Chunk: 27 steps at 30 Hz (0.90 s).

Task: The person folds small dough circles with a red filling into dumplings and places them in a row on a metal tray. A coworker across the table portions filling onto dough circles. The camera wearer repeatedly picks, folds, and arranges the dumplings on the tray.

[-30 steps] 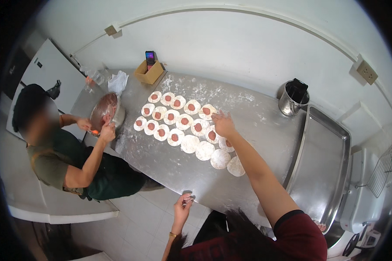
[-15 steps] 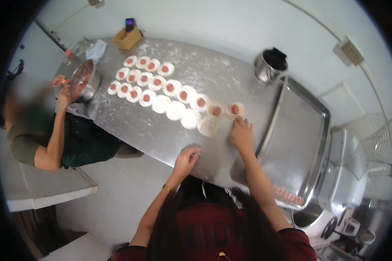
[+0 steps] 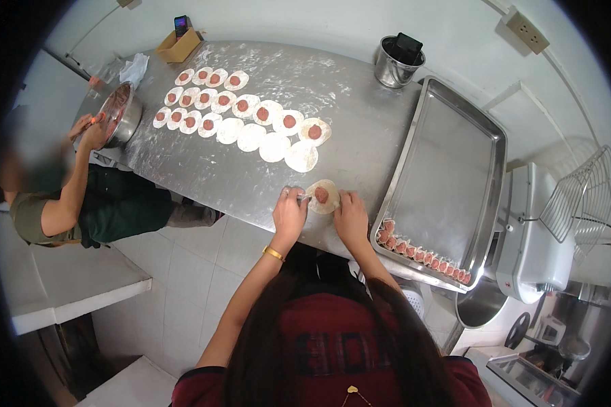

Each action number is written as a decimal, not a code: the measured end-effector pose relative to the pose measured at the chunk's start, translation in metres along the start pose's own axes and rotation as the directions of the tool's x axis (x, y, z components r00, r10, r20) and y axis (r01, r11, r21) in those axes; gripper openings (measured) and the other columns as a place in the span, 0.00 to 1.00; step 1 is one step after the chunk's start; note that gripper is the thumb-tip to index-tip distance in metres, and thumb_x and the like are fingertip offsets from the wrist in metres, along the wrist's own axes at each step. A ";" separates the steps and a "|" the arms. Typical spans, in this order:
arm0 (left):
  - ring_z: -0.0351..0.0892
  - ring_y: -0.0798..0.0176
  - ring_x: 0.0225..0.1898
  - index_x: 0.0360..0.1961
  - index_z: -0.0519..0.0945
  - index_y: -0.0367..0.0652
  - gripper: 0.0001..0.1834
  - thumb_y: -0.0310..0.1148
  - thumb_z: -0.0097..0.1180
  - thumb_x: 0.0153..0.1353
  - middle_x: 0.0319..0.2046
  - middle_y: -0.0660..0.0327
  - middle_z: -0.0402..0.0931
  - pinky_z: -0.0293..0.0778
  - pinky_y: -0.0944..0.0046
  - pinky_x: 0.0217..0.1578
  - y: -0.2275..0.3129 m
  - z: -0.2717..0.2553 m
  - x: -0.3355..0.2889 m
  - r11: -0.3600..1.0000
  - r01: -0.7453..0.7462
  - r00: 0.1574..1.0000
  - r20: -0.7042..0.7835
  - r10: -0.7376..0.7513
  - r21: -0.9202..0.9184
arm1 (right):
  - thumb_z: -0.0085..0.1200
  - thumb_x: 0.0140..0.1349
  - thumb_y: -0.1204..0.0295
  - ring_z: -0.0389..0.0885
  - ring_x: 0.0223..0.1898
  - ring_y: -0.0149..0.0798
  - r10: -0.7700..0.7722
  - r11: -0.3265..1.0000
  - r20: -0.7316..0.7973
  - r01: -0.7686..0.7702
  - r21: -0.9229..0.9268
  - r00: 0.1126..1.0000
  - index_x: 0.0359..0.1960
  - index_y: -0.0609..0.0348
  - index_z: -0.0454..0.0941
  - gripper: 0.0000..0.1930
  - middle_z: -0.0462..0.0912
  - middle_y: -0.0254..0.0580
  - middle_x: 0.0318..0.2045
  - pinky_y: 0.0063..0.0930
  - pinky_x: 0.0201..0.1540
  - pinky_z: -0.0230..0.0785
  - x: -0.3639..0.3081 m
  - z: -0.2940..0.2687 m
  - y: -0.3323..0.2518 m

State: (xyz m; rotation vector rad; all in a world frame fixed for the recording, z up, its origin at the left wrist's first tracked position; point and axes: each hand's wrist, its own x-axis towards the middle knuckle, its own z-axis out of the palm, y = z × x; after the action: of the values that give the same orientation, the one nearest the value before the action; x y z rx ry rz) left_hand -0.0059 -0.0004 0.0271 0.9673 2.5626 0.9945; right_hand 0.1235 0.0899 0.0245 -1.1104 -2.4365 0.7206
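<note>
A round dough wrapper (image 3: 324, 208) with a lump of pink meat filling (image 3: 321, 195) lies near the front edge of the steel table, between my hands. My left hand (image 3: 290, 213) is closed at its left edge, fingertips curled on the dough. From the right, my right hand (image 3: 350, 217) grips the opposite edge with bent fingers. Farther off, several filled wrappers (image 3: 266, 112) lie in rows on the floured steel. Beside them are several bare wrappers (image 3: 274, 147). To my right, a large metal tray (image 3: 421, 169) has shaped dumplings (image 3: 421, 255) lined along its near edge.
A co-worker at the left has both hands at a steel bowl (image 3: 130, 121) of meat. At the back stand a cardboard box (image 3: 178, 47) with a phone and a steel pail (image 3: 395, 70). A white machine (image 3: 526, 230) and wire rack (image 3: 584, 197) are beyond the tray.
The filled wrapper at the row's right end has come toward me, and my right hand with it. My left hand has moved up to its edge. The whole view has shifted.
</note>
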 end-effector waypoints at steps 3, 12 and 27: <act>0.77 0.45 0.36 0.34 0.78 0.41 0.07 0.30 0.58 0.54 0.35 0.51 0.75 0.73 0.51 0.37 0.002 0.007 0.003 0.998 0.051 0.999 0.012 -0.051 -0.041 | 0.53 0.52 0.77 0.74 0.42 0.53 -0.047 0.999 -0.083 0.046 -0.021 0.995 0.43 0.62 0.75 0.15 0.74 0.48 0.39 0.43 0.45 0.68 0.015 0.014 0.007; 0.78 0.45 0.34 0.33 0.75 0.35 0.07 0.24 0.56 0.52 0.31 0.46 0.76 0.74 0.51 0.36 -0.008 0.011 -0.003 0.985 -0.069 0.996 0.048 0.077 -0.156 | 0.56 0.49 0.78 0.75 0.37 0.51 0.045 0.988 -0.111 -0.028 0.150 0.993 0.35 0.63 0.75 0.10 0.75 0.48 0.34 0.40 0.41 0.68 0.008 0.022 0.021; 0.78 0.67 0.44 0.54 0.71 0.36 0.20 0.17 0.47 0.59 0.44 0.58 0.77 0.78 0.68 0.42 -0.020 0.023 -0.014 0.510 0.398 0.912 0.388 -0.133 -0.763 | 0.53 0.54 0.83 0.80 0.39 0.35 0.390 0.155 0.339 -0.424 0.893 0.856 0.43 0.69 0.75 0.13 0.82 0.46 0.37 0.25 0.45 0.73 -0.004 0.022 0.023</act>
State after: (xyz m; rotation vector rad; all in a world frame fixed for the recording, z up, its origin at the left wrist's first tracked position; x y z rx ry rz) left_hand 0.0043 -0.0091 -0.0038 0.3544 1.5596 1.5919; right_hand 0.1283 0.0927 -0.0065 -1.1146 -1.0717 2.0268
